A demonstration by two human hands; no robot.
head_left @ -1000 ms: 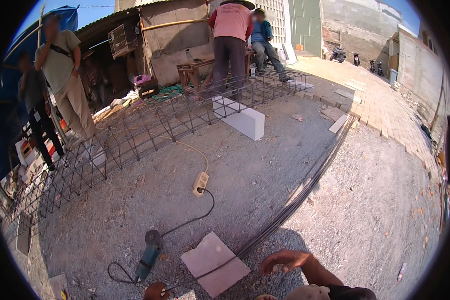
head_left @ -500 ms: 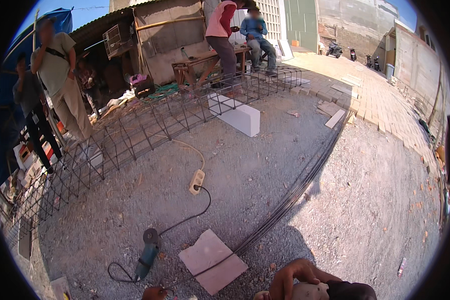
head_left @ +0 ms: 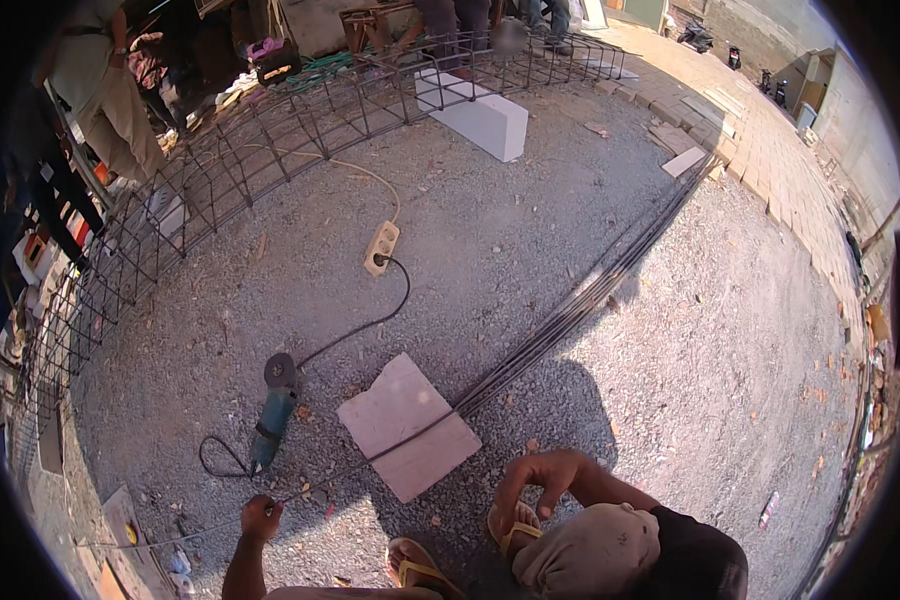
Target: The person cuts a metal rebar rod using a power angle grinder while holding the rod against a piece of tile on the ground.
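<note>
A gravel yard in sun holds two pale blocks: one flat slab near the feet, one white block far off. One thin steel rod crosses the slab; the left hand has its grip closed around the rod's near end. The right hand rests curled, grip empty, on a yellow sandal. One blue angle grinder lies beside the slab, corded to one power strip.
</note>
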